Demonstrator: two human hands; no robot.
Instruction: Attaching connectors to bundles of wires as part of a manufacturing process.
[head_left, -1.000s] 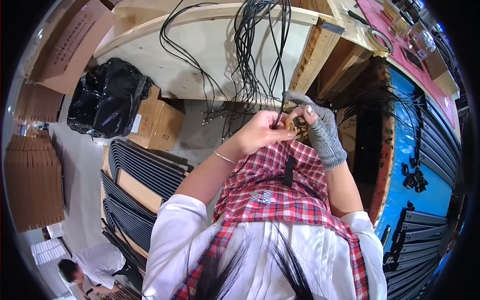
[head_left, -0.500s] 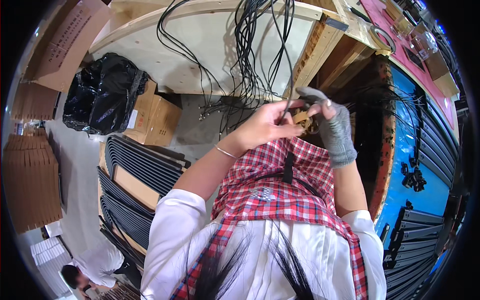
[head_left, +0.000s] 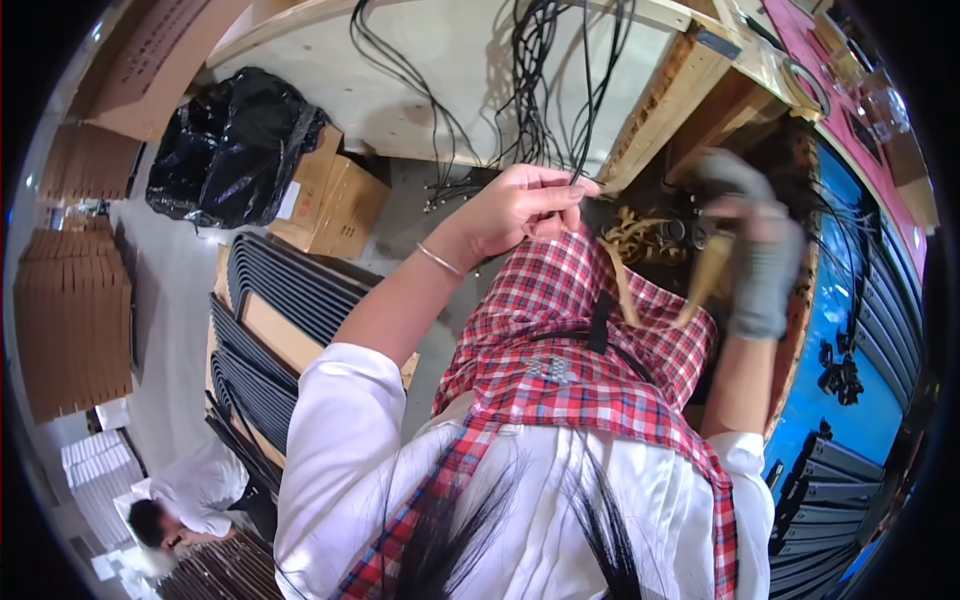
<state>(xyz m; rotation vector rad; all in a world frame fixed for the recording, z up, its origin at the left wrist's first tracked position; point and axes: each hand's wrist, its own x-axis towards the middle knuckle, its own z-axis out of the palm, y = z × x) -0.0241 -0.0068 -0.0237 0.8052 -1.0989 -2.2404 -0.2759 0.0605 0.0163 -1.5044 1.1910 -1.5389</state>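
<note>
The left hand (head_left: pixel 515 208) pinched a cable (head_left: pixel 581 158) hanging from the far side, likely light, flexible, best held near its end. A soft-looking strip (head_left: pixel 709 272) dangled beside the blurred right hand (head_left: pixel 765 245), whose grip was unclear.

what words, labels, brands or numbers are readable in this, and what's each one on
Nothing is clear enough to quote.
Upper-left cardboard carton: lines of dark print, too small and blurred to read.
Brown box on the floor: small dark marks on its side, too small to read.
White label on that box: no print can be made out.
</note>
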